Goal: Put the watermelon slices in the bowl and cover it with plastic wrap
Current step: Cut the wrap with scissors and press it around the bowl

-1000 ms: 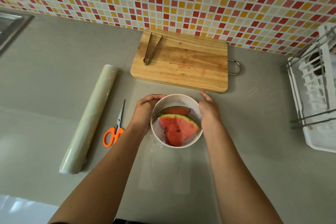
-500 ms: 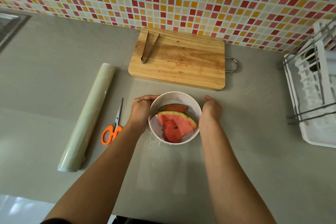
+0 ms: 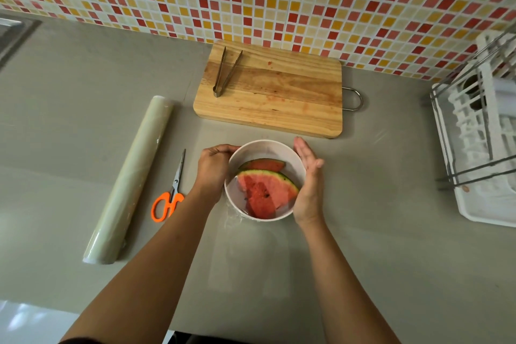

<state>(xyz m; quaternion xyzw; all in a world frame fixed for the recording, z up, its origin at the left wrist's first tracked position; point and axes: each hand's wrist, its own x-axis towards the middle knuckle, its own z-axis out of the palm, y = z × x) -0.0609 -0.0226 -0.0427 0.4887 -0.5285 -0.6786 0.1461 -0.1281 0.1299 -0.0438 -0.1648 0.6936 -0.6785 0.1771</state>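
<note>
Changed since half a second ago: the right hand point(image 3: 308, 184), then curled down over the rim, is now held flat, fingers straight and thumb lifted, palm laid against the right wall of the white round bowl point(image 3: 262, 148).

Unchanged in place: the left hand point(image 3: 213, 169), fingers curled round the bowl's left rim.

Bowl: not shifted on the grey tabletop point(image 3: 377, 232), set directly between the two hands, each equally near.

Contents: two red, green-rinded watermelon slices point(image 3: 265, 194), the large wedge on the near side, the thin one behind it, both long axes running left to right.

Clear plastic film point(image 3: 234, 218): seen as a sheen over the bowl's mouth and as a crumpled gather at the near-left foot, just below the left wrist.

Step, as judged: the film is being pressed down round the wall; the loose gather lies nearer the left hand.

Long pale roll of plastic wrap point(image 3: 131, 181) and orange-handled scissors point(image 3: 170, 195): laid left of the bowl, apart from it, held by neither hand.

Wooden cutting board point(image 3: 279, 98) with metal tongs point(image 3: 226, 72): placed beyond the bowl.
</note>
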